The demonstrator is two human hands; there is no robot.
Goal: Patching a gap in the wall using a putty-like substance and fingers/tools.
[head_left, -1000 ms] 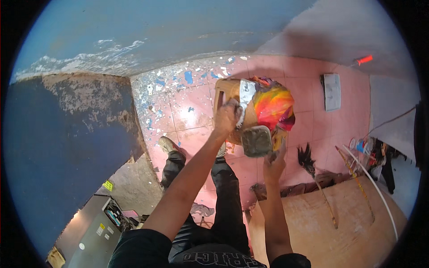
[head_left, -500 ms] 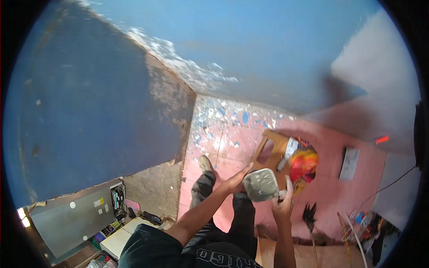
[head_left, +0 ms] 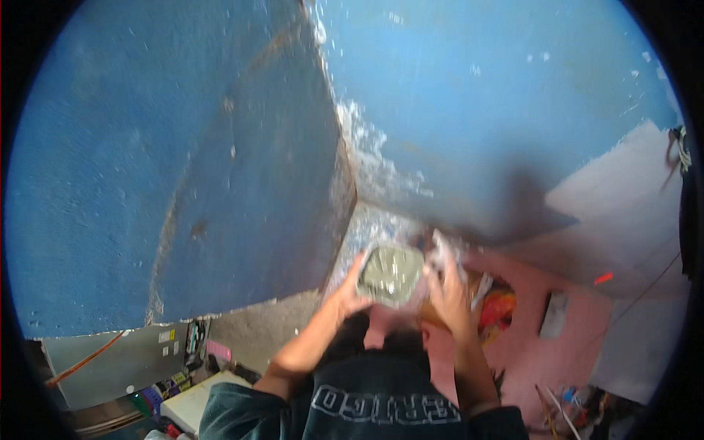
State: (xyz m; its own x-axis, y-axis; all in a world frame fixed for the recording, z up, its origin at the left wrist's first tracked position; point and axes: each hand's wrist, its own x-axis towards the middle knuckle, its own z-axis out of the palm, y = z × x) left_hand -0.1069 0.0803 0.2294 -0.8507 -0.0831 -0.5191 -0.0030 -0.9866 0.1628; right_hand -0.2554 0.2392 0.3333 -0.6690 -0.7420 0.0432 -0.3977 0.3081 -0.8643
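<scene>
My left hand (head_left: 350, 292) is wrapped round the side of a squarish plastic tub (head_left: 361, 272), held level in front of my chest. Smooth grey-green paste (head_left: 392, 273) fills the tub and glistens. Close to the tub's right rim is my right hand (head_left: 449, 293), its fingers bent and blurred. A whitish thing (head_left: 441, 246) sticks up from those fingers; its kind cannot be made out. Both hands are near the corner where two blue walls meet.
A dark blue wall (head_left: 242, 183) stands left, a lighter blue wall (head_left: 455, 88) ahead with peeling patches. On the pink tiled floor (head_left: 528, 293) are a red-yellow bag (head_left: 499, 308) and a grey-white block (head_left: 554, 314). A metal cabinet (head_left: 110, 367) is at lower left.
The tub has moved up and left with my left hand. My right hand has risen beside it. The view has tilted up toward the walls, and less of the floor shows.
</scene>
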